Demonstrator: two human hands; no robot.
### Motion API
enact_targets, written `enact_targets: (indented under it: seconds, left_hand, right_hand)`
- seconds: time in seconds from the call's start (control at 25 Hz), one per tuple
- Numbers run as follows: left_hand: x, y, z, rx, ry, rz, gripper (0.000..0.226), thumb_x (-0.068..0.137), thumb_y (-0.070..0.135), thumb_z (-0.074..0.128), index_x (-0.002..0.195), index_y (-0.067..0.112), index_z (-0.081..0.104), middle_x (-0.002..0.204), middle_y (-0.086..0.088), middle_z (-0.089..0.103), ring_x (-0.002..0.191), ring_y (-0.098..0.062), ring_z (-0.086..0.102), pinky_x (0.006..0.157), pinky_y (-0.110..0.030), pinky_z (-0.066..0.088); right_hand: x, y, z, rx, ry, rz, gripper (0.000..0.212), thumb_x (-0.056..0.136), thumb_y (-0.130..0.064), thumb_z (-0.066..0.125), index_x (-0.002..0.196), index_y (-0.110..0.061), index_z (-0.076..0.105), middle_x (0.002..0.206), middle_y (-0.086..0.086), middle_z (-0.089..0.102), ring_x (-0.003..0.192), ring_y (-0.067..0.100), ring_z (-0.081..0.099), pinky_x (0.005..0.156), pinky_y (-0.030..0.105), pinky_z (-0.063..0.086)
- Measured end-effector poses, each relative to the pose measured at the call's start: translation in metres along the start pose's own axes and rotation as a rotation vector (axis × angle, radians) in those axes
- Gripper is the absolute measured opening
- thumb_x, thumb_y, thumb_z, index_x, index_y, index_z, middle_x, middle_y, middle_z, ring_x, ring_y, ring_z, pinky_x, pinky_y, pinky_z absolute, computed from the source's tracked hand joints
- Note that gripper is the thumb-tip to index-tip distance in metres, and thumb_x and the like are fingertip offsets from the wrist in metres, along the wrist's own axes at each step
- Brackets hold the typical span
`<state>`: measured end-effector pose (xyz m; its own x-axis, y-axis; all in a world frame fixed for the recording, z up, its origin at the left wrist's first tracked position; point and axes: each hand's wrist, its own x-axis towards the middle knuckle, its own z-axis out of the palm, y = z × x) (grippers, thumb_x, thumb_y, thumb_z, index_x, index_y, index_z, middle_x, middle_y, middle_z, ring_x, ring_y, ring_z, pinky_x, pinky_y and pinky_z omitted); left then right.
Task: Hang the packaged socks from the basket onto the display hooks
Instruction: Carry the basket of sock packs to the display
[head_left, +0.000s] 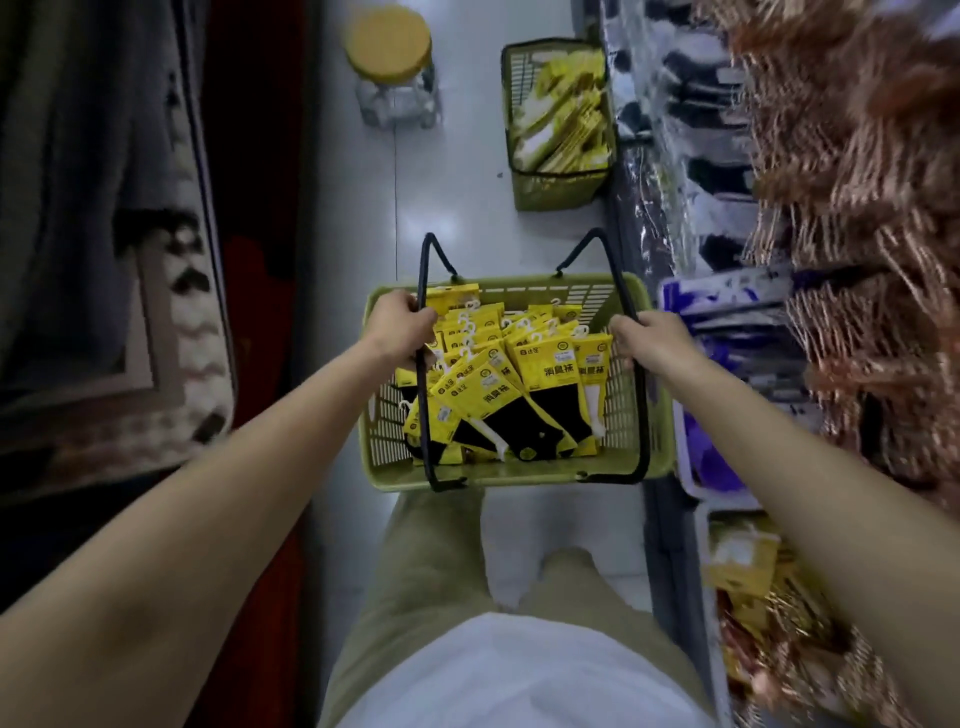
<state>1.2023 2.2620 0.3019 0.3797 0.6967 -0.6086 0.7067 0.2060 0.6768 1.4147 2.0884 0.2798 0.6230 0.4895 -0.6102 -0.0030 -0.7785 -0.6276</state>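
Evidently lifted level: left hand (400, 325) curled round left handle (423, 374) of basket (519, 475), right hand (649, 343) round right handle (642, 415), sharing weight. Packaged socks (498, 374) heaped inside basket, none hung yet. Shelving (727, 156) right of basket blurred.

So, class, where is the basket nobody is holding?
In the head view, the unheld basket sits on the floor ahead, upper right of centre, beside the shelf, right of the yellow-topped stool.

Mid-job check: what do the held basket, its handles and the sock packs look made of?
Basket: moulded plastic, matte olive green, judging by its slotted lattice walls. Handles: thin dark bent rods, perhaps coated wire or plastic; unclear. Sock packs: glossy yellow printed card, probably, with small white plastic-looking hooks.
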Motion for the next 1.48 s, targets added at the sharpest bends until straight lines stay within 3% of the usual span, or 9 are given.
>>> enact_targets:
  seconds: [0.28,0.4,0.52,0.6,0.72,0.88,1.16,1.28,1.48]
  left_hand:
    - [0.193,0.142,-0.106,0.126,-0.102,0.089,0.014,0.093,0.010,0.049,0.080,0.014,0.047,0.069,-0.003,0.051,0.034,-0.005,0.053,0.031,-0.016,0.038]
    - [0.289,0.200,-0.131,0.145,-0.106,0.090,0.017,0.093,0.008,0.049,0.077,0.014,0.047,0.069,-0.004,0.050,0.034,-0.008,0.052,0.031,-0.015,0.038]
    - [0.391,0.254,-0.144,0.165,-0.147,0.075,0.002,0.093,0.007,0.051,0.091,0.007,0.049,0.070,-0.005,0.051,0.037,-0.011,0.054,0.031,-0.016,0.038]
    - [0.455,0.303,-0.154,0.186,-0.157,0.057,0.006,0.093,0.010,0.051,0.097,0.006,0.048,0.071,-0.005,0.052,0.044,-0.015,0.055,0.032,-0.018,0.040]
    - [0.535,0.382,-0.170,0.230,-0.192,0.085,0.007,0.093,0.013,0.052,0.095,0.008,0.047,0.071,-0.004,0.053,0.048,-0.016,0.055,0.038,-0.024,0.047]
    - [0.638,0.478,-0.197,0.260,-0.191,0.153,0.006,0.090,0.008,0.051,0.088,0.010,0.046,0.067,-0.003,0.052,0.045,-0.016,0.055,0.031,-0.019,0.041]
    - [0.809,0.603,-0.214,0.367,-0.338,0.204,0.011,0.088,0.007,0.049,0.099,0.006,0.047,0.071,-0.006,0.054,0.049,-0.021,0.059,0.037,-0.026,0.049]
    - [0.858,0.658,-0.209,0.427,-0.401,0.242,0.007,0.090,0.008,0.049,0.097,0.006,0.048,0.070,-0.004,0.053,0.041,-0.015,0.058,0.040,-0.026,0.049]
    - [0.931,0.725,-0.181,0.488,-0.486,0.270,0.006,0.090,0.009,0.046,0.094,0.006,0.050,0.068,-0.002,0.052,0.034,-0.008,0.054,0.049,-0.027,0.046]
  right_hand:
    - [0.140,-0.166,0.002,0.093,0.128,0.074,0.035,0.095,-0.035,0.047,0.066,-0.015,0.049,0.058,0.002,0.052,0.048,0.014,0.049,0.057,0.028,0.038]
    - [0.219,-0.225,0.002,0.150,0.142,0.093,0.034,0.095,-0.038,0.047,0.071,-0.014,0.054,0.060,0.002,0.055,0.050,0.013,0.051,0.059,0.029,0.040]
    - [0.310,-0.274,-0.001,0.190,0.124,0.099,0.035,0.096,-0.037,0.045,0.072,-0.013,0.053,0.061,0.003,0.053,0.053,0.015,0.050,0.064,0.031,0.041]
    - [0.369,-0.317,-0.011,0.200,0.126,0.123,0.035,0.098,-0.034,0.043,0.071,-0.013,0.051,0.060,0.004,0.051,0.052,0.015,0.049,0.061,0.029,0.039]
    - [0.438,-0.390,-0.036,0.184,0.157,0.143,0.033,0.098,-0.031,0.041,0.073,-0.011,0.050,0.061,0.003,0.051,0.054,0.014,0.052,0.059,0.028,0.041]
    - [0.527,-0.474,-0.067,0.226,0.231,0.172,0.034,0.097,-0.032,0.041,0.068,-0.016,0.047,0.061,0.000,0.049,0.052,0.015,0.052,0.067,0.032,0.041]
    - [0.665,-0.563,-0.081,0.309,0.393,0.246,0.038,0.095,-0.033,0.046,0.061,-0.016,0.050,0.053,0.001,0.054,0.051,0.018,0.052,0.065,0.033,0.043]
    - [0.698,-0.595,-0.100,0.307,0.417,0.276,0.042,0.095,-0.033,0.046,0.057,-0.016,0.049,0.045,-0.003,0.054,0.049,0.017,0.052,0.059,0.031,0.040]
    - [0.758,-0.627,-0.133,0.375,0.441,0.324,0.039,0.096,-0.030,0.047,0.060,-0.015,0.050,0.054,0.000,0.055,0.035,-0.003,0.051,0.046,0.020,0.036]
